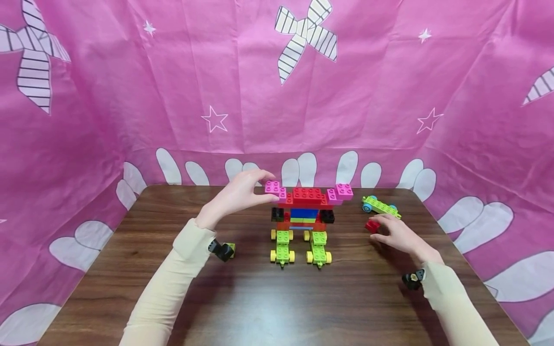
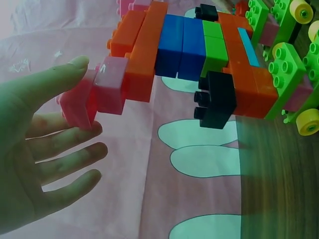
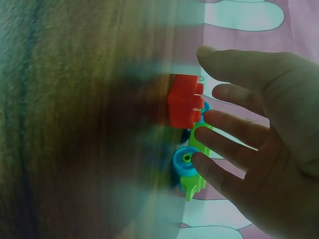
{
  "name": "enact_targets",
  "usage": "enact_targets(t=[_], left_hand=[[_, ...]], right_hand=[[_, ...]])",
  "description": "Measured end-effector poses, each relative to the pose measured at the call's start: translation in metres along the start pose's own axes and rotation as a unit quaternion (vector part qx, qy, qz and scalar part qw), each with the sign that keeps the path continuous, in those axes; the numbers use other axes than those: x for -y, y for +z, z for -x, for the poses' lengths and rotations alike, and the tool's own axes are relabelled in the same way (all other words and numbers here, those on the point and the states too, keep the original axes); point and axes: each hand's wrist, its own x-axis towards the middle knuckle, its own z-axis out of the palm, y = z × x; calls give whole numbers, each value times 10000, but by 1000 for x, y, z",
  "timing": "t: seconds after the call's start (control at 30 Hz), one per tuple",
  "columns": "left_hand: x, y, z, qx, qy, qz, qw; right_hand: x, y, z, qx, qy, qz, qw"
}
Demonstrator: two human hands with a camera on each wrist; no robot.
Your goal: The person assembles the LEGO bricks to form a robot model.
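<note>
A toy figure of building bricks stands mid-table, with a red top brick [image 1: 307,194], blue bricks [image 2: 182,47] in its body and lime wheeled bases [image 1: 283,247] under it. At its left end, my left hand [image 1: 242,191] pinches a pink brick [image 2: 79,102] between thumb and forefinger. Another pink brick [image 1: 344,191] forms the opposite end. To the right of the figure, a loose red brick [image 3: 183,101] sits on the table. My right hand [image 1: 399,234] hovers by it, thumb and fingers spread and apart from it.
Behind the red brick lies a lime wheeled base [image 1: 381,206] with blue wheels. A small lime piece [image 1: 232,249] shows partly behind my left wrist camera. Pink patterned cloth [image 1: 268,129] surrounds the brown table [image 1: 268,307] at the back and sides.
</note>
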Motion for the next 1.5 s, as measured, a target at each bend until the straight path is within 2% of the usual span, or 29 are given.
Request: enact_targets(t=[0.4,0.5,0.67,0.8,1.13,1.3,1.5], left_hand=[[13,8,6,-148,-60,409,9990],[16,11,8,-196,-42,548,9983],[20,15,11,-259,-55,792,9965],[21,18,12,-320,-81,858,9958],[23,23,11,-410,52,934,9948],[21,21,9,-347,-19,826,9960],[24,23,11,-330,-76,964,9948]], right_hand=[[-1,4,1,-161,-62,-83,9998],[-2,2,1,-81,165,-184,9997],[-4,3,0,276,694,-204,9970],[-4,5,-2,335,833,-133,9959],[-5,8,-2,198,878,-8,9959],[-4,8,-2,104,905,-20,9958],[2,1,-4,-60,936,-1,9956]])
